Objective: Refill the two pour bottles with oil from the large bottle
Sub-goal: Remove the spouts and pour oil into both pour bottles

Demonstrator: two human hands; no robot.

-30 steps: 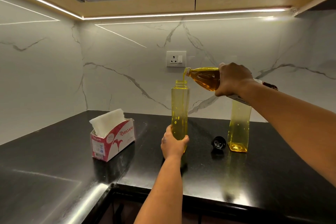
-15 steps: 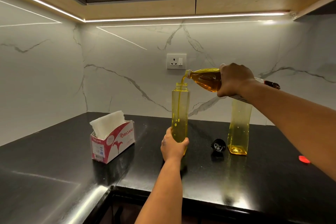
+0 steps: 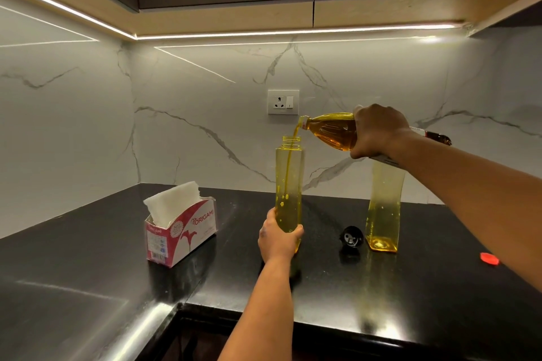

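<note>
- the tissue box [image 3: 181,231], red and white with a white sheet standing out of its top, sits on the black counter [image 3: 88,267] well to the left of the near pour bottle.
- the near pour bottle [image 3: 289,179] stands upright on the counter, long axis vertical, open mouth pointing straight up; yellow oil fills its lower part, with bubbles at the surface.
- the left hand [image 3: 278,239] grips the near pour bottle low down, just above its base: the thumb curls round the left face, the fingers wrap round the right and far side, so the bottle rises out of the top of the fist.
- a thin stream of oil [image 3: 294,138] falls from the large bottle's mouth into the neck of the near pour bottle.
- the large bottle [image 3: 331,130] lies almost level above and to the right of the near pour bottle, long axis left to right, its mouth pointing left and slightly down; amber oil shows in its shoulder.
- the right hand [image 3: 377,132] holds the large bottle round its middle from the near side, fingers curled over it; the neck juts out left of the knuckles and the base end shows right of the wrist.
- a black cap [image 3: 350,239] lies on the counter right of the near pour bottle, just beside the far pour bottle [image 3: 384,208], which stands upright with a little oil at its bottom.
- a small red cap [image 3: 489,258] lies on the counter furthest right.
</note>
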